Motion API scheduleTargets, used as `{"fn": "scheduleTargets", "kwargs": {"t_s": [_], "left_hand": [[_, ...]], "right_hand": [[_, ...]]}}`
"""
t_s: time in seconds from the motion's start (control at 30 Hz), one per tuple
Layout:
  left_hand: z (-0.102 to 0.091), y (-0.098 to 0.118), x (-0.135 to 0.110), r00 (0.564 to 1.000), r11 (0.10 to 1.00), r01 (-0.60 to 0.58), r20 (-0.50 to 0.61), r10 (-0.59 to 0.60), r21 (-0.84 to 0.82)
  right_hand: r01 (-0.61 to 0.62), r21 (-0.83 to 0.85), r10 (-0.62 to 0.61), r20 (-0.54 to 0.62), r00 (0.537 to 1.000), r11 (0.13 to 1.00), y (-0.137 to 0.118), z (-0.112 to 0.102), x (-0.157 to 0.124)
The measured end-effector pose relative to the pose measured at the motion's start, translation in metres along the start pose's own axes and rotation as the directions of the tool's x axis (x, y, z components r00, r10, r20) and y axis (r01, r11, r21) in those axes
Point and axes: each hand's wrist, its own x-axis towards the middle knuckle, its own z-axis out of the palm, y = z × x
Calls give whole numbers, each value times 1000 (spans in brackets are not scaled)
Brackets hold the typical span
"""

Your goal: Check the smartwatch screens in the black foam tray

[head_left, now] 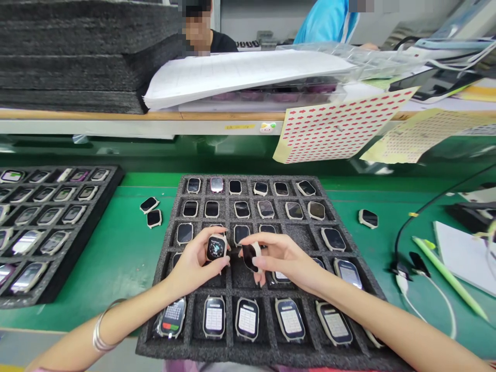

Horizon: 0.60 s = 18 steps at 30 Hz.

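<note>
My left hand (205, 253) is closed around a smartwatch case (216, 247) with a lit dial, its screen turned up toward me. Beside it, my right hand (273, 253) pinches a second smartwatch case (250, 257) with a dark screen, tilted on edge. Both hands are above a black foam tray (242, 354) divided into compartments that hold many strapless watch cases. Those in the front row, such as one watch case (247, 319), show lit white screens; most at the back are dark. My wrists and forearms cover part of the right and left compartments.
Another foam tray (50, 289) of watches lies at left. Two loose watches (154, 218) rest between the trays, one watch (368, 218) at right. Cables (403, 289), a green pen (449, 279) and white paper (465, 253) lie right. A shelf (155, 126) bears stacked foam (77, 57); people sit beyond.
</note>
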Motion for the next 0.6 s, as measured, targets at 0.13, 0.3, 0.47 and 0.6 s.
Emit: {"fn": "scheduleTargets", "kwargs": {"t_s": [0.13,0.3,0.47,0.6], "left_hand": [[0,-1,-1,999,994,-17,-32,21,104],[-2,-4,-2,999,983,-22,-26,27,181],[-5,-5,-3,999,967,8,31,-16,255],[-6,-4,-4,998,952,-16,55,-1,305]], "right_hand": [[3,53,-5,24,1000,999,1,2,0],[-11,67,7,50,999,998,2,1,3],[-34,54,32,51,998,998,1,0,3],[-16,46,15,25,1000,999,1,2,1]]}}
